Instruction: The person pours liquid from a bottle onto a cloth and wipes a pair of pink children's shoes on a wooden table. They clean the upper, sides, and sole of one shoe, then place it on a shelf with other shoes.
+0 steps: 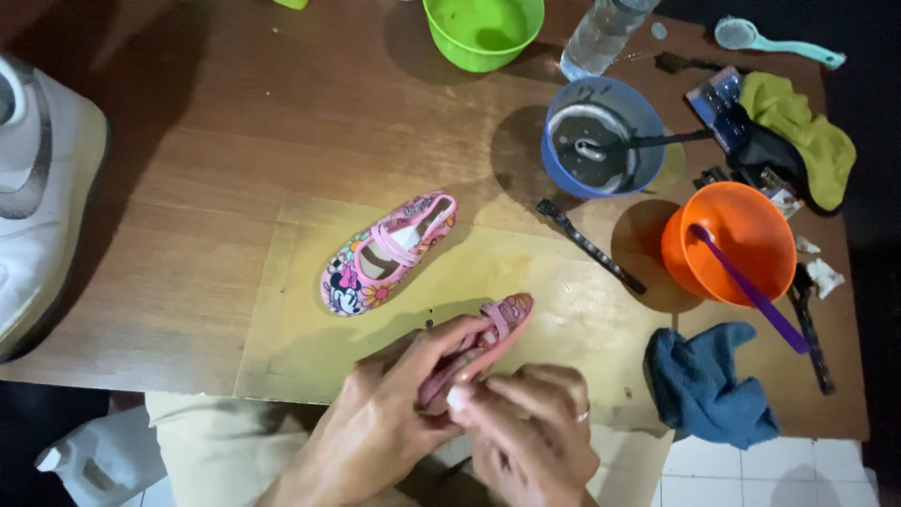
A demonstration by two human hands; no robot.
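Over wooden table [188,169], left hand [375,422] gripping pink fabric shoe [497,324], right hand [535,432] pinching white wad [457,397]

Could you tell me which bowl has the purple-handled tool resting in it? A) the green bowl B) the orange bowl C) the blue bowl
B, the purple-handled tool leans out of the orange bowl, while the blue bowl holds a dark-handled one.

Head camera, looking steeply down.
It sits close above the hands [450,413], facing the wooden surface [235,169] from its near edge.
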